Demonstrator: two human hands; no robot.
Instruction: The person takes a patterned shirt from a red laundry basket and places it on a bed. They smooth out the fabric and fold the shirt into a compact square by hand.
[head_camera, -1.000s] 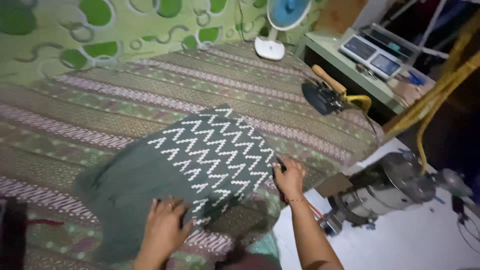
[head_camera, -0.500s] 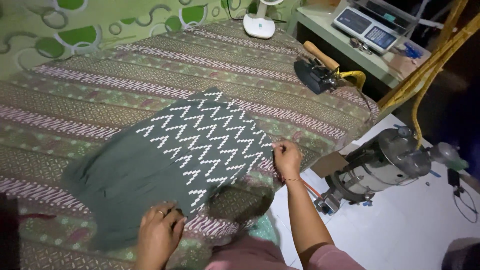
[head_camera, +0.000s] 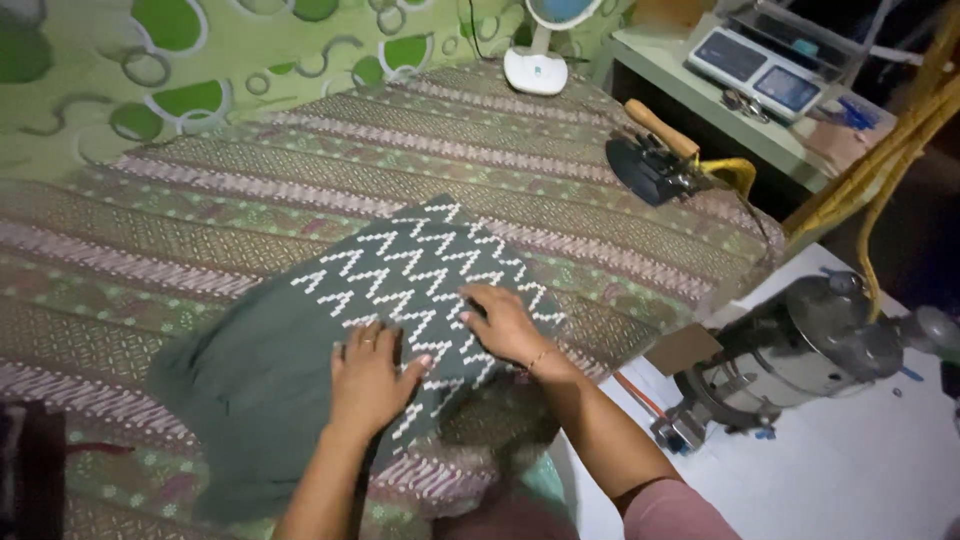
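A dark green cloth (head_camera: 300, 350) with a white zigzag pattern lies spread on a table covered by a striped patterned fabric (head_camera: 420, 150). My left hand (head_camera: 368, 378) rests flat on the cloth's zigzag part, fingers slightly apart. Just to its right, my right hand (head_camera: 503, 322) also presses palm-down on the zigzag area near the cloth's edge. Neither hand grips anything.
A black iron with a wooden handle (head_camera: 655, 155) sits at the table's far right corner. A white fan base (head_camera: 536, 70) stands at the back. A metal machine (head_camera: 800, 345) sits on a white surface to the right. A shelf holds a scale (head_camera: 760, 70).
Both hands moved from the cloth's near edge and right corner inward onto the zigzag area, now close together. The view shifted slightly.
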